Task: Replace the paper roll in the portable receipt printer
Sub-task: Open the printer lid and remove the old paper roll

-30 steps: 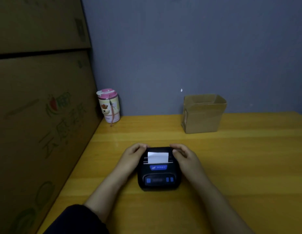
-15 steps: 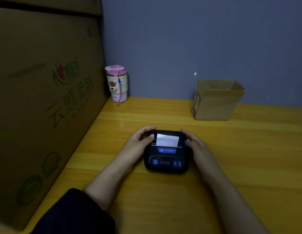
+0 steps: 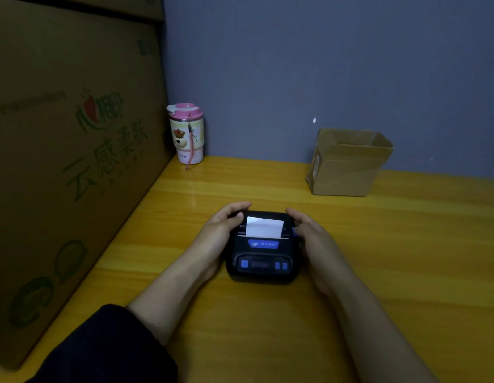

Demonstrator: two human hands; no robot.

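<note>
A person sits at a yellow wooden table (image 3: pixel 378 258) in a dim room, with 2 bare forearms reaching forward. Between the hands sits 1 small black printer (image 3: pixel 263 255) with blue buttons, resting flat on the table near its middle. 1 short strip of white paper (image 3: pixel 264 226) sticks up from the slot at the top of the printer.

The left hand (image 3: pixel 222 230) cups the printer's left side, fingers curled around the far corner and the thumb lying on the top edge just beside the paper. The right hand (image 3: pixel 309 233) cups the right side, fingers loosely curved along the casing; whether it grips firmly or only rests there cannot be told. A dark sleeve (image 3: pixel 107 349) covers the left upper arm.

At the back left corner of the table stands 1 cup (image 3: pixel 186 134) with a pink lid and a cartoon picture. At the back right stands 1 small open cardboard box (image 3: pixel 348 167). 1 very large cardboard carton (image 3: pixel 69 150) with green printed characters fills the left side. A plain grey-blue wall (image 3: pixel 295 64) is behind.
</note>
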